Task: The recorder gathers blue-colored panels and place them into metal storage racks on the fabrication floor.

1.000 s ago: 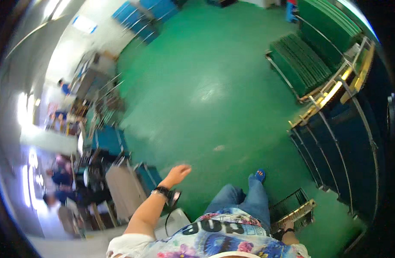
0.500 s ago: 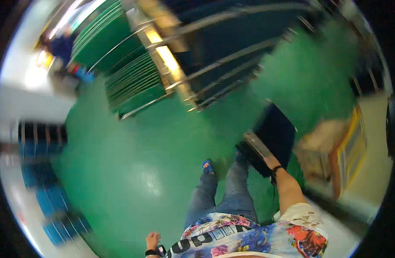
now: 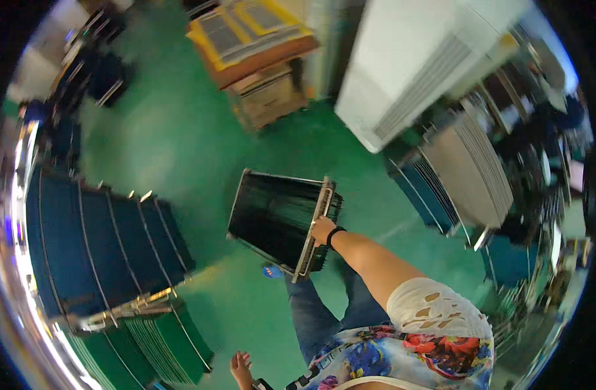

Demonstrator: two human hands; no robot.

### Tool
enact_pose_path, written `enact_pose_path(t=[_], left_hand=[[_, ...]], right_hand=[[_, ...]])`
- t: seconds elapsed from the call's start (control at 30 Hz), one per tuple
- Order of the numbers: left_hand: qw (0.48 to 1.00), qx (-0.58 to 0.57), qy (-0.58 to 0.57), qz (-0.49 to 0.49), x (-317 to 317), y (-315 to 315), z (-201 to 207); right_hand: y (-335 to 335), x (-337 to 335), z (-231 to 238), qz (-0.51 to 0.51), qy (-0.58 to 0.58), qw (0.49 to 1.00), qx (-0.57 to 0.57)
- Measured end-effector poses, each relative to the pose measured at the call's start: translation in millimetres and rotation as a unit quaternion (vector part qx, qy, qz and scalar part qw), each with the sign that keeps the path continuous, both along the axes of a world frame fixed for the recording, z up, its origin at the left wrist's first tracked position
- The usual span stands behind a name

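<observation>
To your left, a dark blue rectangular rack with metal bars [image 3: 111, 250] is standing beside green ribbed stacks [image 3: 168, 338]; ahead, yellow-edged grey sheets [image 3: 226, 36] are lying on a brown tabletop [image 3: 272, 63], near a white vented cabinet [image 3: 408, 58].

The dark rack [image 3: 268, 211] has a metal-looking rail [image 3: 306, 257], slightly shiny. The floor [image 3: 152, 133] looks smooth and glossy. The trousers [image 3: 309, 315] are of matt denim cloth.

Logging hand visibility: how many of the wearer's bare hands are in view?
2: right hand gripping the black rectangular rack by its pale bar; left hand near the picture's lower edge.
</observation>
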State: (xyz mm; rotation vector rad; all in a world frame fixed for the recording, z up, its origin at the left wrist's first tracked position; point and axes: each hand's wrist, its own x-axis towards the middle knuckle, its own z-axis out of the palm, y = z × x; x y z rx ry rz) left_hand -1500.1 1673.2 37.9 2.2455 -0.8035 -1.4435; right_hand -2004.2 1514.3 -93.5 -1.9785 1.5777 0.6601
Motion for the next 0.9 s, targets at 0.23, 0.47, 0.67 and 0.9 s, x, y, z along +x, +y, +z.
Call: enact_pose_path(t=[0.23,0.47,0.67,0.9], left_hand=[[0.946,0.016,0.157,-0.282,-80,33,-29],[0.747,0.02,0.085,-0.659,-19,39,-85],[0.896,0.086,0.093,-0.426,8,13,-64],[0.895,0.352,0.171,-0.215,2,63,-60]], right_hand=[[177,-52,-35,-0.032,0.063,0.993,0.094],[263,-56,-28,-0.038,0.065,0.996,0.045],[302,-93,-60,-0.065,0.07,0.993,0.073],[346,-107,-93,-0.107,-0.004,0.994,0.015]])
